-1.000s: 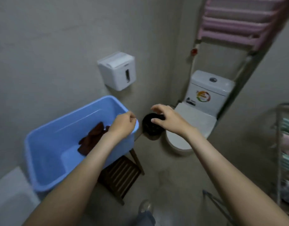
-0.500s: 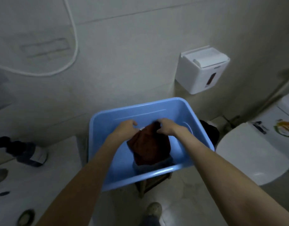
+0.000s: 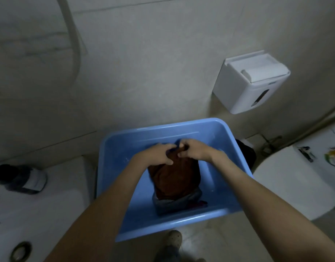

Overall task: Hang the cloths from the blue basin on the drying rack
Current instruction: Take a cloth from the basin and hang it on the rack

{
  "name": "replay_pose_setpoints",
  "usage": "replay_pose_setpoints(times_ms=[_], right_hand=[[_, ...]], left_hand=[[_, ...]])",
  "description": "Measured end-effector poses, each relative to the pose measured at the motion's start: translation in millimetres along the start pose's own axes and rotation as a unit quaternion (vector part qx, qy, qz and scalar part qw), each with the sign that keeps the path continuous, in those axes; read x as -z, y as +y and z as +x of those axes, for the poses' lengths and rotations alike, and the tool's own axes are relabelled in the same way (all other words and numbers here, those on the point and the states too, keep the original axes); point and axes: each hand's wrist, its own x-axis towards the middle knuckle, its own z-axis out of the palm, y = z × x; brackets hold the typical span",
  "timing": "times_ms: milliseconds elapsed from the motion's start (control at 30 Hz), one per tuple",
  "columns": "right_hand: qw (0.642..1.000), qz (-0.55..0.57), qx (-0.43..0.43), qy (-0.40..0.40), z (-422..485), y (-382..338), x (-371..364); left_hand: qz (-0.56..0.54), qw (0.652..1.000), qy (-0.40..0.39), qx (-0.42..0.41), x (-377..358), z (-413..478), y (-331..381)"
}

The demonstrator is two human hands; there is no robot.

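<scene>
- Indoors, in a dim tiled bathroom, a person leans over a blue basin (image 3: 164, 226), with both bare forearms reaching down into it from the bottom of the head view.
- The left hand (image 3: 155, 156) is curled over the upper end of a brown cloth (image 3: 174, 178), fingers bent into the fabric and the thumb lying along its near side.
- The right hand (image 3: 194, 151) is just beside the left, almost touching it, with its fingers bent and pinching the same top edge of the brown cloth.
- The brown cloth is bunched in the middle of the basin, its bulk resting on the basin floor and trailing toward the near wall.
- A grey cloth (image 3: 174, 204) lies under the brown one at the near end, with a scrap of dark red fabric (image 3: 200, 204) showing beside it.
- Something dark blue shows between the fingertips of the two hands; whether it is another cloth cannot be told.
- A white paper dispenser (image 3: 251, 82) is fixed to the wall above and to the right of the basin.
- A white toilet (image 3: 287, 184), lid down, stands to the right, and a dark bin (image 3: 246, 154) sits between it and the basin.
- On the left, a dark bottle with a pale label (image 3: 28, 180) lies on its side on a white ledge (image 3: 45, 208).
- A pale hose (image 3: 74, 44) curves down the wall at upper left.
- One shoe (image 3: 174, 238) shows on the floor just under the basin's near rim.
</scene>
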Motion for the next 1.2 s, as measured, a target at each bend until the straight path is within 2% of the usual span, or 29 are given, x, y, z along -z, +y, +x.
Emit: replay_pose_setpoints(times_ms=[67, 133, 233, 333, 400, 500, 567, 633, 700, 733, 800, 867, 933, 1000, 1067, 1100, 1200], right_hand=[[0.997, 0.049, 0.048, 0.024, -16.2, -12.4, 23.2], [0.99, 0.089, 0.092, 0.062, -39.1, -24.1, 48.5], [0.968, 0.153, 0.142, 0.139, -71.7, -40.8, 83.8], [0.951, 0.16, 0.172, 0.201, -102.1, -48.9, 106.6], [0.957, 0.152, 0.167, 0.181, -117.8, -45.1, 111.3], [0.984, 0.105, 0.118, 0.077, -126.9, -30.9, 99.9], [0.986, 0.107, 0.086, 0.093, -128.4, -26.4, 90.7], [0.967, 0.179, 0.089, 0.16, -134.4, -31.9, 91.3], [0.925, 0.266, 0.114, 0.246, -145.6, -41.9, 101.4], [0.906, 0.293, 0.132, 0.273, -151.8, -48.2, 108.9], [0.882, 0.324, 0.171, 0.296, -164.7, -60.9, 123.3], [0.86, 0.352, 0.202, 0.31, -174.4, -69.8, 133.6], [0.835, 0.382, 0.212, 0.335, -183.0, -73.6, 142.5], [0.826, 0.39, 0.202, 0.353, -187.8, -69.7, 147.9], [0.85, 0.355, 0.171, 0.349, -187.6, -57.6, 148.3], [0.875, 0.318, 0.146, 0.335, -187.3, -49.7, 147.0], [0.951, 0.18, 0.094, 0.232, -184.3, -32.6, 132.6]], left_hand=[[-0.024, 0.999, -0.015, -0.017, 0.9, -3.7, 6.2], [-0.084, 0.996, 0.012, -0.032, 5.0, -12.5, 17.0], [-0.144, 0.986, 0.071, -0.052, 19.3, -27.4, 33.7], [-0.174, 0.965, 0.169, -0.095, 34.3, -43.9, 53.0], [-0.193, 0.942, 0.234, -0.145, 40.7, -53.6, 66.9], [-0.186, 0.911, 0.286, -0.233, 47.4, -65.1, 88.2], [-0.18, 0.901, 0.304, -0.251, 51.5, -71.1, 100.9], [-0.19, 0.894, 0.32, -0.25, 55.5, -76.2, 107.5], [-0.197, 0.899, 0.309, -0.24, 58.2, -82.3, 105.5], [-0.184, 0.915, 0.278, -0.227, 59.1, -86.1, 103.5], [-0.104, 0.961, 0.186, -0.176, 57.5, -89.4, 96.4], [-0.012, 0.985, 0.127, -0.114, 51.2, -85.9, 88.6], [0.017, 0.984, 0.153, -0.088, 47.3, -79.0, 84.4], [-0.024, 0.972, 0.222, -0.08, 49.5, -74.9, 84.7], [-0.065, 0.953, 0.279, -0.096, 55.1, -75.3, 94.3], [-0.082, 0.945, 0.293, -0.116, 58.3, -74.2, 101.9], [-0.126, 0.919, 0.336, -0.163, 65.0, -78.7, 132.5]])
